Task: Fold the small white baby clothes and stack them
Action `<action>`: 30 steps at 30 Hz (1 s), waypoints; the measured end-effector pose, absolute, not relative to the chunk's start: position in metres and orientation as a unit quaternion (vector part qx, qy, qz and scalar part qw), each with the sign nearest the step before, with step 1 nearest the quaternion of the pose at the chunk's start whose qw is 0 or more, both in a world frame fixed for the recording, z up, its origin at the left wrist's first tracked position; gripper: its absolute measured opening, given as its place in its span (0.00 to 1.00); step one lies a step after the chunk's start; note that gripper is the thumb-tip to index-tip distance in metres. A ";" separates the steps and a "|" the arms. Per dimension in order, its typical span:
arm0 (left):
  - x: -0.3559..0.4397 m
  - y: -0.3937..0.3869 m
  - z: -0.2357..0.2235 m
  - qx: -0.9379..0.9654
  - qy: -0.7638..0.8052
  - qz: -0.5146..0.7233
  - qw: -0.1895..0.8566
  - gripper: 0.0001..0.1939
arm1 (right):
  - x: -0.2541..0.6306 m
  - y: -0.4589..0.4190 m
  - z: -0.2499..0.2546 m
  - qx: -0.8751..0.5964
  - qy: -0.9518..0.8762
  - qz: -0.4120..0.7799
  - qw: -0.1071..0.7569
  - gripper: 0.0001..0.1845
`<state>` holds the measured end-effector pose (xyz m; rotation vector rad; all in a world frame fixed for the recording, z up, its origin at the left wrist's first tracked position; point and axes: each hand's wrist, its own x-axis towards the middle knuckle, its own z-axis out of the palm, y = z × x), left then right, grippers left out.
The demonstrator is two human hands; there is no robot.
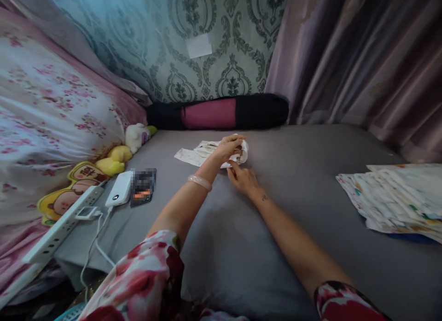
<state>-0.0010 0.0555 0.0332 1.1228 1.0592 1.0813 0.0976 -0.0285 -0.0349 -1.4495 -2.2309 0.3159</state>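
Observation:
A small white garment (189, 156) with a faint print lies on the grey bedsheet (297, 183), its narrow part stretched out to the left. My left hand (230, 147) is over its right end, with fingers curled down into the bunched cloth. Just nearer to me, my right hand (242, 178) is closed on the near edge of the same garment. The fingertips of both hands are partly hidden by the cloth and by each other. A pale bangle (200, 182) circles my left wrist.
Folded printed white cloths (397, 199) are stacked at the right. A long black-and-maroon bolster (209, 113) lies along the wall. On the left are a white power bank (119, 189), a dark flat device (143, 187), a power strip (65, 224) with cables, and plush toys (113, 160).

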 end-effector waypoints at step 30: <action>-0.063 0.020 0.075 0.648 0.442 0.514 0.346 0.13 | 0.168 0.009 0.048 -0.540 -0.665 0.178 0.485 0.14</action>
